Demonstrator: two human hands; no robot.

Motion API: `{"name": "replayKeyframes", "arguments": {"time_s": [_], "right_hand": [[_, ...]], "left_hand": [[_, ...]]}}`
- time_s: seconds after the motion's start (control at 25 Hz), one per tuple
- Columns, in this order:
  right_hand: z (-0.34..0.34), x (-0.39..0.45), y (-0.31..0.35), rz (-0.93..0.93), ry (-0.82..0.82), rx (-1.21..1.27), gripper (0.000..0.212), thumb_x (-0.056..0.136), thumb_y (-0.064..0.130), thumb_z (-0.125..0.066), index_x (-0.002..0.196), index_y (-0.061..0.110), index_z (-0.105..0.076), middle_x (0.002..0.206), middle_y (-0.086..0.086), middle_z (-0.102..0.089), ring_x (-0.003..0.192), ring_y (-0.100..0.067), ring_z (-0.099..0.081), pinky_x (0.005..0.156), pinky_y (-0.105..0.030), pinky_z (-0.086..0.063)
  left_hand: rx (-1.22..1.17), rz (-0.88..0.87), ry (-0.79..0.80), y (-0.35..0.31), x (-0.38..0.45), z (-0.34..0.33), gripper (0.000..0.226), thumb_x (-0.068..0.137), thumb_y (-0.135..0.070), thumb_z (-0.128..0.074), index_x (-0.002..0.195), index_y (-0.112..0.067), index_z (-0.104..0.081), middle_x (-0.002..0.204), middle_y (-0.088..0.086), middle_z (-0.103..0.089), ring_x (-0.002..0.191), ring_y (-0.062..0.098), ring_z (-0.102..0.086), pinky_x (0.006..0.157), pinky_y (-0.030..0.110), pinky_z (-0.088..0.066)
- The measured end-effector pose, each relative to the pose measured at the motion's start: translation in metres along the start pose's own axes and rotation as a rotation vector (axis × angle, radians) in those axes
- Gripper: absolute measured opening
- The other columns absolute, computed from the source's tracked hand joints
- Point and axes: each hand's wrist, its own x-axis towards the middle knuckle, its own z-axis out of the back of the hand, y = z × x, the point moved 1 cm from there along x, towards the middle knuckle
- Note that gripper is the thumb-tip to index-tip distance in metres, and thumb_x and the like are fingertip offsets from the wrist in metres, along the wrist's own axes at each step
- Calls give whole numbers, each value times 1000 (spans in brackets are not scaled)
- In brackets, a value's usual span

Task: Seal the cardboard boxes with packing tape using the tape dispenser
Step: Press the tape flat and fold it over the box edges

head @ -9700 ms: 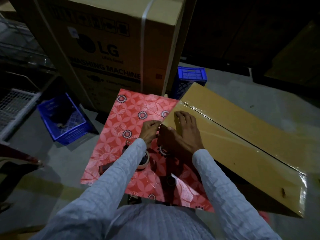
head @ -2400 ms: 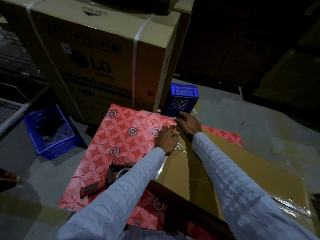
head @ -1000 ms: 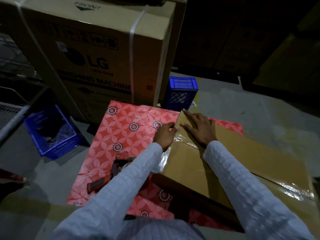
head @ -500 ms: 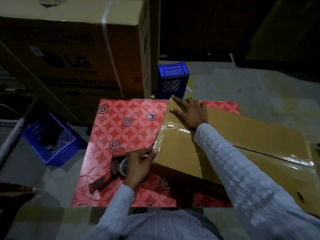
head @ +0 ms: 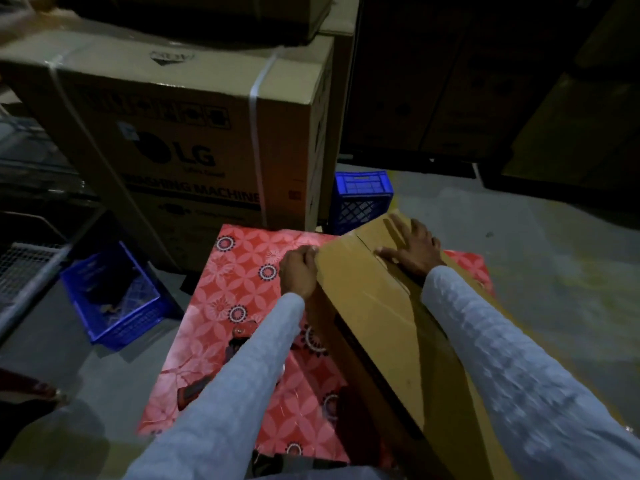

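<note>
A long flat cardboard box (head: 374, 320) lies across a red patterned mat (head: 235, 289), its near side face in shadow. My left hand (head: 298, 271) curls its fingers over the box's far left edge. Flat on the box's top near the far corner lies my right hand (head: 412, 252), fingers spread beside the centre seam. The red tape dispenser (head: 242, 331) rests on the mat, mostly hidden beneath my left forearm. Its handle (head: 189, 396) pokes out lower left.
A large LG washing machine carton (head: 194, 140) stands just behind the mat. One blue crate (head: 362, 199) sits at the far end of the box, another blue crate (head: 114, 299) on the grey floor to the left. Dark stacked cartons fill the back right.
My left hand has left the tape dispenser and moved up to the box's far left edge. The box has turned, showing more of its near side. My right hand stays on top.
</note>
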Motion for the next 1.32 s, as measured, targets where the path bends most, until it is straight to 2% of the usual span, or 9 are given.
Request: {"name": "replayKeyframes", "arguments": {"time_s": [0.16,0.28,0.36,0.48,0.68,0.88,1.0,1.16,1.32], "right_hand": [[-3,-24,-9,-108,-79,-136,81,78,100,-21,150,70,-2,173,1,-1,151,-47,-18,119,-69,-19],[1,-19,-2,-166,-86,-121,80,77,100,-23,149,72,0,173,6,3,150,-51,-18,118,-73,-13],[3,-16,-2,-187,-94,-101,82,76,101,-24,149,72,0,173,8,4,151,-50,-17,118,-72,-11],[4,-16,-6,-225,-97,-74,82,78,100,-25,150,71,-1,173,8,6,152,-50,-13,118,-72,-8],[17,-12,-20,-127,-16,-21,86,80,94,-39,154,65,-8,173,7,5,153,-49,-5,120,-71,-9],[4,-41,-20,-136,4,-71,87,82,94,-34,156,62,0,173,10,10,155,-48,11,119,-72,-4],[-4,-57,-12,-134,-30,-78,86,84,93,-31,157,60,0,173,11,10,154,-47,18,119,-72,1],[-5,-58,-9,-162,-102,-90,86,82,95,-23,157,59,-2,173,10,6,156,-43,17,120,-71,1],[-4,-53,-10,-83,-191,-62,85,85,90,-31,159,49,-22,173,4,-10,160,-28,6,119,-70,1]], "left_hand": [[8,139,-32,-31,15,-8,44,102,-31,-59,140,-10,-54,143,21,-49,128,40,-51,99,40,-44],[154,34,67,-45,-40,-32,77,97,-44,-62,159,-19,-22,165,11,-3,149,40,-20,116,49,-35],[313,-54,184,-43,-76,-49,87,95,-49,-61,161,-22,-12,167,8,12,154,39,0,124,53,-20],[431,-78,226,-45,-73,-65,84,97,-47,-56,162,-25,-10,170,4,11,153,45,9,124,56,-7],[469,-179,279,-41,-16,-68,85,90,-50,-60,161,-30,-18,170,-4,1,152,48,4,121,64,-17],[436,-301,387,-46,47,-56,80,91,-45,-67,159,-34,-27,169,-10,-7,151,43,-13,118,58,-27],[513,-380,436,-55,65,-54,76,93,-46,-63,159,-36,-26,169,-10,-8,151,41,-16,119,58,-24],[739,-402,342,-62,19,-64,64,101,-44,-44,159,-33,-20,170,0,-11,151,50,-5,119,69,-16],[833,-413,314,-44,-48,-68,77,96,-70,-27,162,-32,-12,171,4,-5,152,51,7,115,73,1]]}}
